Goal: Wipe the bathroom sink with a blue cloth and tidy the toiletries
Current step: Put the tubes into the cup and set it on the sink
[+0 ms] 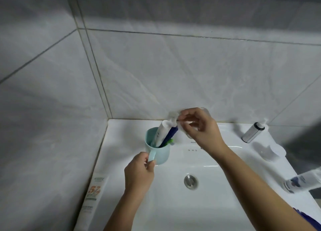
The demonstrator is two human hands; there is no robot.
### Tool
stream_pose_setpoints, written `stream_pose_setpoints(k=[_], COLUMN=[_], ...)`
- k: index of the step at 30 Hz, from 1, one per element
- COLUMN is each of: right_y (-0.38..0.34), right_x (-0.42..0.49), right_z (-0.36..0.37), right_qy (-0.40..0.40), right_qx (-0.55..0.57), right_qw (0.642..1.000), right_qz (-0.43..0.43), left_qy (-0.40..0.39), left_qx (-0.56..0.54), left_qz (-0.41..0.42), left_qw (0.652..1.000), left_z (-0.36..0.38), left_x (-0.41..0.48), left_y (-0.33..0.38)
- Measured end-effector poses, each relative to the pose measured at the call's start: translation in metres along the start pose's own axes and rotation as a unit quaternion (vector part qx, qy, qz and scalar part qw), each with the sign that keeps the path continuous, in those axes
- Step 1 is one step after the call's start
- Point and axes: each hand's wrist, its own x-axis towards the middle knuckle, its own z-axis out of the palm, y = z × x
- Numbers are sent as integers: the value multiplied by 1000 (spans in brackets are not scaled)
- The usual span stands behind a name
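Note:
A light blue cup stands on the back left rim of the white sink. My left hand grips its handle. Inside the cup lean a white toothpaste tube and a dark blue tube, with a green-tipped item beside them. My right hand pinches a small white item at the top of the tubes, just above the cup. No blue cloth shows, apart from a blue scrap at the frame's lower right edge.
A white tube with orange print lies on the sink's left rim. A silver pump bottle stands at the back right. Another white-and-blue tube lies on the right rim. The drain sits mid-basin. Tiled walls close the back and left.

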Motion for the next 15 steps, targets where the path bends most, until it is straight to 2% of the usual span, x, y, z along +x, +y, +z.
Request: stream_pose_setpoints(k=[2,5,10,15], right_y=[14,41,82,107], right_x=[0,7,20,20], right_z=[9,27,62,90], right_qy=[40,56,20,-8], right_qx=[-33,-83,-180,-217], right_qw=[998,993,980,973], right_qz=[17,58,80,83], left_qy=[18,48,104,133], left_qx=[-3,-9,-18,-22], left_qz=[-27,-61,-95,-120], left_qw=[999,997,990,984], left_z=[2,1,-4,-4], left_x=[6,23,63,98], left_y=[-14,-36,-66,-93])
